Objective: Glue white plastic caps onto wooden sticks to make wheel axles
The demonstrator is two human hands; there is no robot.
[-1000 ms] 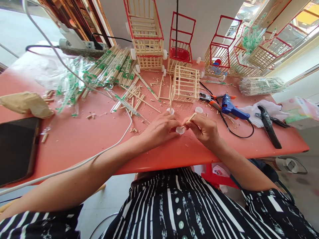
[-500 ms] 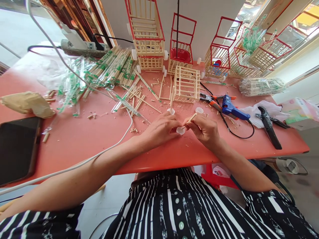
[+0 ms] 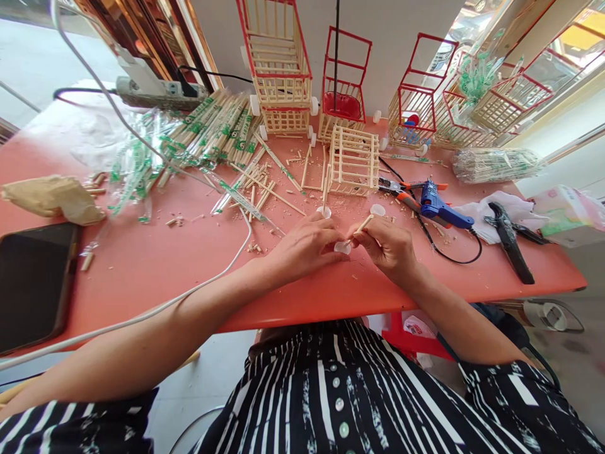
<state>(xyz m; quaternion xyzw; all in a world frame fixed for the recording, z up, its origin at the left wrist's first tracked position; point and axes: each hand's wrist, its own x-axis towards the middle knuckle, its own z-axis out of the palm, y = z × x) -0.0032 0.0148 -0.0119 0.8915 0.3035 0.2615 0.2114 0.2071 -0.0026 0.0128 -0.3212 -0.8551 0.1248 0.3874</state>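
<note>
A small white plastic cap (image 3: 343,248) is held at its rim by the fingers of my left hand (image 3: 309,244). Pinched in my right hand (image 3: 388,243) is a short wooden stick (image 3: 363,224), slanted so its lower end meets the cap. Just beyond my hands lie two more white caps, one (image 3: 377,210) flat on the table and another (image 3: 324,212) with a stick standing in or against it; I cannot tell which. Past them stands a small cage-like frame of sticks (image 3: 354,161).
Behind are small stick-built carts (image 3: 278,82) with red trim. To the right lie a blue glue gun (image 3: 439,205), pliers (image 3: 401,192) and a black clamp (image 3: 513,243). Wrapped chopsticks (image 3: 217,129), a power strip (image 3: 158,93) and a phone (image 3: 35,284) are left; a white cable (image 3: 208,280) crosses my left arm.
Almost nothing has changed. The cap between my fingers looks slightly more tilted, while both hands stay in the same place.
</note>
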